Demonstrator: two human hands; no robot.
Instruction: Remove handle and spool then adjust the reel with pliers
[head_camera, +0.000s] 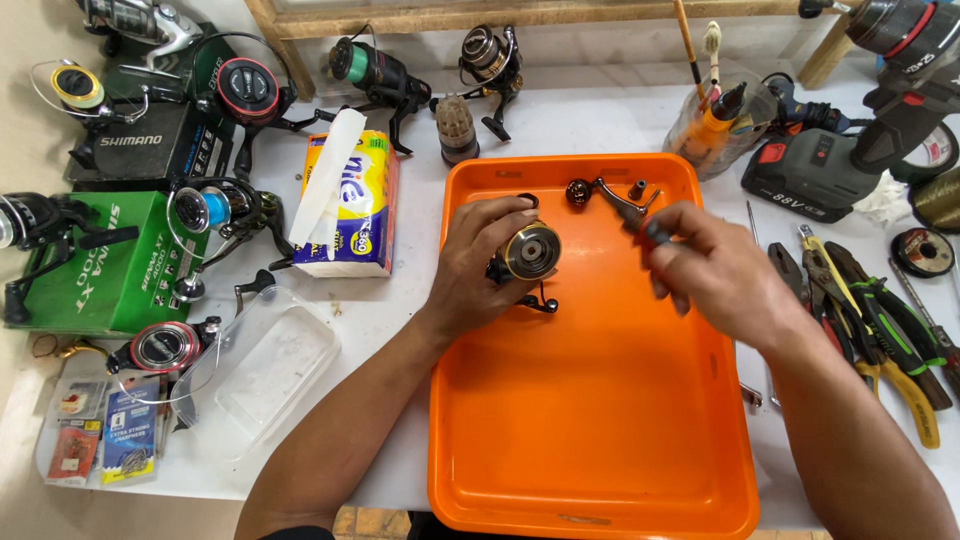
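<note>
Both hands at work on a fishing reel over an orange tray.

The left hand (478, 262) is curled around a spinning reel body (528, 252), gripping it with its round gold-and-dark face turned up, above the orange tray (590, 440). The right hand (708, 268), just beside the reel, has its fingers pinched together on a small dark part (655, 232); what that part is cannot be told. Just beyond the right hand's fingertips a crank handle (610, 198) lies in the tray. Pliers (880, 320) lie outside the right hand, a tissue pack (350, 205) beyond the left.
</note>
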